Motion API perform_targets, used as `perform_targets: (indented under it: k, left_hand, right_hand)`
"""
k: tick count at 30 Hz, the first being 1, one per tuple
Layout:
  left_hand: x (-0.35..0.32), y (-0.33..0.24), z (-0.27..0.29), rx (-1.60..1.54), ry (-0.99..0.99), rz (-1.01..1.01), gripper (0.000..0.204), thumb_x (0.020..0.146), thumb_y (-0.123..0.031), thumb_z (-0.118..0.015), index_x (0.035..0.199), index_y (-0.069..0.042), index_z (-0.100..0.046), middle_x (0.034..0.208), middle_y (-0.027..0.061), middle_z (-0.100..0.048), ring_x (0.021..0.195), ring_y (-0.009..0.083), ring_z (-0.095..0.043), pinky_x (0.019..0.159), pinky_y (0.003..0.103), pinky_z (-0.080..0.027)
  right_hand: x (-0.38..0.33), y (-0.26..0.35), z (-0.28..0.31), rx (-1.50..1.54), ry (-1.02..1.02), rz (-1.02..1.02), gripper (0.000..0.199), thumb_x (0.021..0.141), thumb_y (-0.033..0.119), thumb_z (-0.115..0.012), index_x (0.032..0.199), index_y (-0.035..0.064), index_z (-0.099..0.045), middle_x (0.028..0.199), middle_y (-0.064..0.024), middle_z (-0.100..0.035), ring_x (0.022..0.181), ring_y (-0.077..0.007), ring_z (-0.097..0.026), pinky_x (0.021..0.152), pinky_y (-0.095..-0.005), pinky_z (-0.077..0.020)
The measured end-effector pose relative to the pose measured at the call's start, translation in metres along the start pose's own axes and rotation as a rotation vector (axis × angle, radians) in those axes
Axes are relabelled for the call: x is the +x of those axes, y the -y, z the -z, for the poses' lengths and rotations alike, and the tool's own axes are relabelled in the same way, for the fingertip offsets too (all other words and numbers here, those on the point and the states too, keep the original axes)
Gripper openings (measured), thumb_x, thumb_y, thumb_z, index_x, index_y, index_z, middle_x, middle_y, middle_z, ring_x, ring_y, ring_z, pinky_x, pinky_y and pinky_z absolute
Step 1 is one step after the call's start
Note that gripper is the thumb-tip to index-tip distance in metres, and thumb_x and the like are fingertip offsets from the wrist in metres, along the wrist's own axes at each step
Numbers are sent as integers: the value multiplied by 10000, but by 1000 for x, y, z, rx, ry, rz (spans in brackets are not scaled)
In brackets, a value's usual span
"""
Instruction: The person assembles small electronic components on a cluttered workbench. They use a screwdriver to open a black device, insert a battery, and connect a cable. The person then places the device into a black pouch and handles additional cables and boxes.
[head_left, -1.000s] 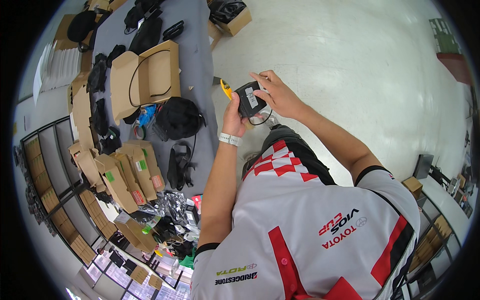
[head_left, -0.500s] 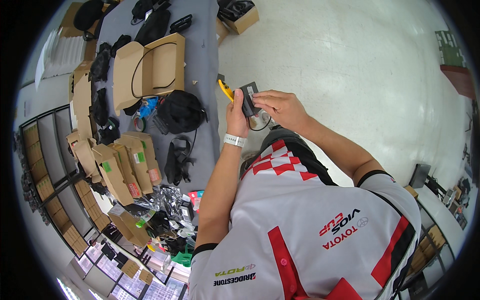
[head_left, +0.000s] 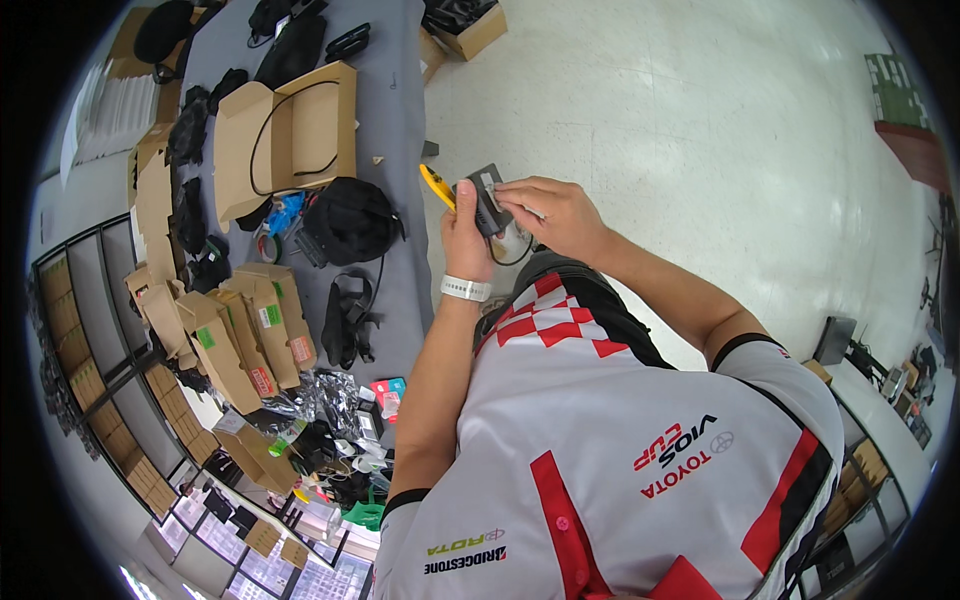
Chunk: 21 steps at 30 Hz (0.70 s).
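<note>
In front of my waist, past the table's right edge, my left hand (head_left: 464, 243) is closed round a small dark rectangular box (head_left: 484, 214) with a pale label on its face. A yellow curved tool handle (head_left: 436, 186) sticks out beside that hand's thumb; the rest of the tool is hidden. From the box's near end a thin black cable (head_left: 524, 256) loops down. My right hand (head_left: 565, 218) meets the box from the right, its fingers drawn together at the label. Whatever lies between those fingertips is too small to make out.
A grey-covered table (head_left: 385, 130) runs along my left. On it lie an open cardboard box (head_left: 325, 120) with a black cable, a black cloth bag (head_left: 352, 220), a black strap (head_left: 345, 325), and several flat cartons (head_left: 270, 310). Another carton (head_left: 480, 35) stands on the floor (head_left: 680, 120).
The whole view has shifted slightly, so the table and hands sit further left. Both hands remain at the dark box, the right fingers slightly more bent over its label.
</note>
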<state>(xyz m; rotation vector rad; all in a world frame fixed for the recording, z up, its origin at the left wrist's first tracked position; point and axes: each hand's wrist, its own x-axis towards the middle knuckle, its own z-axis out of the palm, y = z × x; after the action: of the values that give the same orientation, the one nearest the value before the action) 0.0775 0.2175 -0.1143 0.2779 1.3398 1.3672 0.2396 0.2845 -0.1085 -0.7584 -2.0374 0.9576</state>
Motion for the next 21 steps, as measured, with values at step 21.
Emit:
perform_targets:
  k: [21]
  left_hand:
    - [9, 9, 13, 219, -111, -114, 458, 1060, -497, -675, 970, -48, -694, 856, 14, -697, 693, 93, -626, 597, 271, -501]
  right_hand:
    - [-4, -2, -13, 72, -14, -75, 157, 870, 40, -777, 1022, 38, -734, 972, -111, -758, 819, -303, -750, 704, -372, -611]
